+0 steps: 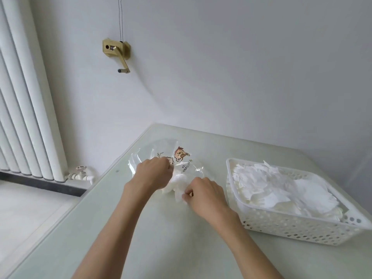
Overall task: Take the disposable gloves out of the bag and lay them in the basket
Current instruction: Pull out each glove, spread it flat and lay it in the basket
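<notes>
The clear bag (161,156) is lying on the table (124,228), left of the basket (302,228) already heaped with gloves (281,186). The left hand (155,174) is gripping the bag's mouth; the right hand (203,195) is pinching a white glove (177,183) there.

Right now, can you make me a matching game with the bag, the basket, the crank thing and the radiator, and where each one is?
Things:
1. bag
2. basket
3. crank
4. radiator

Places:
A. fixed on the wall
B. right side of the table, full of white gloves
C. far left, standing by the floor
D. under the left hand and right hand

Pairs: 1-D, 2-B, 3-A, 4-C
</notes>
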Demonstrator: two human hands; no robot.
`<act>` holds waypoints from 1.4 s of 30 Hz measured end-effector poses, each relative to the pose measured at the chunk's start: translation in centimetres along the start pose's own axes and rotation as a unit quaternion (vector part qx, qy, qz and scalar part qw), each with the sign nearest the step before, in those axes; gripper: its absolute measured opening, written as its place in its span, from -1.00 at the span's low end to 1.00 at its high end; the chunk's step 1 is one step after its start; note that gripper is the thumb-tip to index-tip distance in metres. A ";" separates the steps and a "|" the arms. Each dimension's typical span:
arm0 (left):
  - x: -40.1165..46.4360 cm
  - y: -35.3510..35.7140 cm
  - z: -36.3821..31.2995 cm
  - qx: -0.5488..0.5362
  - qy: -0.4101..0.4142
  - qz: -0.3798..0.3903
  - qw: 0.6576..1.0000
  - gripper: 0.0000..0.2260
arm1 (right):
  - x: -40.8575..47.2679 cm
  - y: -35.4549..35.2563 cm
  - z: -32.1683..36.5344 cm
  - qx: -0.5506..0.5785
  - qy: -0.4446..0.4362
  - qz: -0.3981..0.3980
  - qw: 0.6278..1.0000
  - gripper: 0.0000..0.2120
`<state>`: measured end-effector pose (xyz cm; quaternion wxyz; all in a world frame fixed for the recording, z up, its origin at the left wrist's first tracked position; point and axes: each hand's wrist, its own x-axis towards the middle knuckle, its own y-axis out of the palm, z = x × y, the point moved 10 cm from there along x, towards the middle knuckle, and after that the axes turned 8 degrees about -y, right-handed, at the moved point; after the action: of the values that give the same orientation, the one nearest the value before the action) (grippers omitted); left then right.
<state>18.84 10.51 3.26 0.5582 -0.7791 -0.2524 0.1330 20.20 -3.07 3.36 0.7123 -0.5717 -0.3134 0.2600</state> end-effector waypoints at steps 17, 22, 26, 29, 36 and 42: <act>-1.1 -1.0 -0.7 -0.033 -0.022 0.007 0.999 -0.68 | -0.8 -6.4 -2.1 0.355 -0.083 -0.102 0.926 -0.89; -1.2 -1.1 -0.9 -0.033 -0.030 -0.012 0.999 -0.68 | -1.0 -9.2 -3.6 0.449 -0.047 -0.229 0.862 -0.88; -1.5 0.6 -0.7 -0.021 -0.028 0.072 0.997 -0.70 | -1.0 -8.4 -4.4 0.481 -0.007 -0.191 0.856 -0.88; -1.7 0.3 -1.1 -0.045 0.008 0.117 0.992 -0.72 | -1.1 -7.9 -5.6 0.520 0.035 -0.205 0.829 -0.89; -3.6 -2.6 -5.4 -0.234 0.179 0.132 0.946 -0.69 | -0.8 -6.2 -3.7 0.608 0.039 -0.168 0.775 -0.89; -2.2 -3.2 -3.9 -0.296 0.120 0.050 0.946 -0.81 | -0.7 -7.0 -4.6 0.458 0.027 -0.205 0.865 -0.81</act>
<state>18.08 7.02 7.43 0.3215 -0.9310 -0.1721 -0.0144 23.25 -8.08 9.43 0.9393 -0.1106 -0.2500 0.2072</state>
